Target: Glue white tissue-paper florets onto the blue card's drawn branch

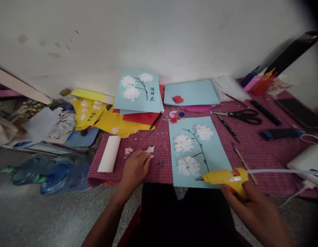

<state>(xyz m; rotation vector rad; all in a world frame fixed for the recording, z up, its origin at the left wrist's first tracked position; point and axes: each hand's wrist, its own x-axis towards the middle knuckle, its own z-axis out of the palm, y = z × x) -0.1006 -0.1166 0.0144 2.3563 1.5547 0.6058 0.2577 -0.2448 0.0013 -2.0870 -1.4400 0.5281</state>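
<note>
My right hand (256, 209) is wrapped round the handle of a yellow hot glue gun (220, 177), with a clear glue stick (274, 171) reaching out of its back. Its metal nozzle points left over the lower part of a light blue paper sheet (218, 151). On that sheet, a black drawn branch links three white tissue-paper flowers (189, 166). Left of the sheet, my left hand (135, 168) is closed in a pinch on a small white paper piece (150, 150). A crumpled white paper scrap (128, 151) lies beside the fingers.
A white paper roll (109, 154) lies at the table's left. Behind are a finished flower card (137, 91), yellow and red papers, and a blue stack with a red paper heart (178, 99). Scissors (245, 116), pens, and a white box (308, 164) with a cable sit right.
</note>
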